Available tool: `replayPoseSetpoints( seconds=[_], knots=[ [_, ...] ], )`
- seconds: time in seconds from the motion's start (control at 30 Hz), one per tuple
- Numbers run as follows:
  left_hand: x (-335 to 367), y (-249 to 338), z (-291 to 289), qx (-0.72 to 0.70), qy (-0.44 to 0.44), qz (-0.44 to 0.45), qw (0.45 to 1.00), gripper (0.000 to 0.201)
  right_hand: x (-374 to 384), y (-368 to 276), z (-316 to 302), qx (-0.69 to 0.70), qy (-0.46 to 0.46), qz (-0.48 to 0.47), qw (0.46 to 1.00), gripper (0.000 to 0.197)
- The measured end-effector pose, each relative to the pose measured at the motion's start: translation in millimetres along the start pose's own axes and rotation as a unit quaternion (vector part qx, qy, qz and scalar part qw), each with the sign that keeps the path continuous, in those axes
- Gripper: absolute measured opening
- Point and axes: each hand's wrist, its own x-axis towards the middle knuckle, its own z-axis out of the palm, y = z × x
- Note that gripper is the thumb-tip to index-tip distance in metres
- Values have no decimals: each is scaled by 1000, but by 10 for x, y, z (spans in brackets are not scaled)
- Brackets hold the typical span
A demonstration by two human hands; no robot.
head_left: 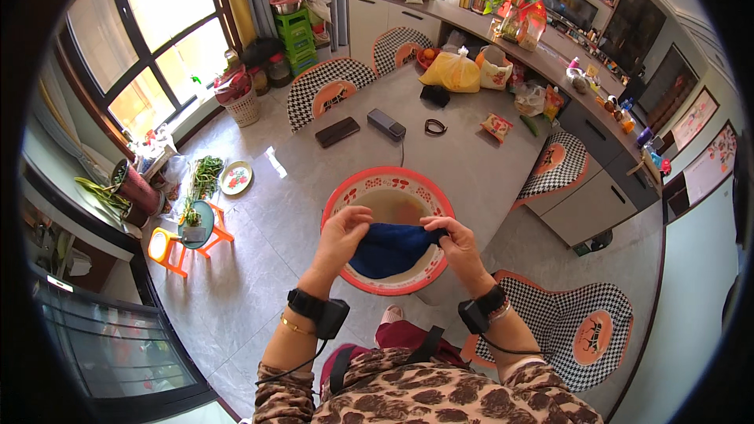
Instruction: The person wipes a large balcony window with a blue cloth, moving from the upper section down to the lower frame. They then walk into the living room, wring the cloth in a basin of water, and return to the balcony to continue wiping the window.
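Between my two hands a dark blue cloth [386, 251] is stretched, its upper edge pulled nearly straight. My left hand [345, 234] is closed on its left end, and my right hand [457, 246] pinches the right corner. The cloth hangs over the near part of a round basin [334, 202] with a red rim and a red flower pattern. Murky water [393, 206] shows in the basin beyond the cloth. Both wrists wear black straps with boxy devices. Whether the cloth's lower part touches the water cannot be made out.
The basin stands at the near end of a grey table [455, 149]. Farther back lie a dark phone [338, 132], a grey device with a cable [386, 124], a black bracelet [435, 127] and a yellow bag [452, 72]. A checkered chair [561, 322] is at right; a small stool [206, 228] stands left.
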Motion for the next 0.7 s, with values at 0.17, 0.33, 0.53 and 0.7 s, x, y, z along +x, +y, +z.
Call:
replayPoseSetpoints(
  seconds=[0.17, 0.33, 0.53, 0.7],
  knots=[
    [492, -701, -209, 266, 79, 77, 958, 26, 324, 717, -175, -149, 14, 48, 988, 41],
    [693, -1484, -110, 204, -65, -157, 964, 36, 418, 1514, 136, -392, 31, 22, 919, 43],
    [924, -2394, -127, 311, -186, -132, 923, 84, 530, 2048, 661, -540, 46, 220, 811, 61],
    [999, -2662, -183, 326, -245, -203, 890, 94, 560, 2316, 907, -564, 52, 230, 791, 59]
  ],
)
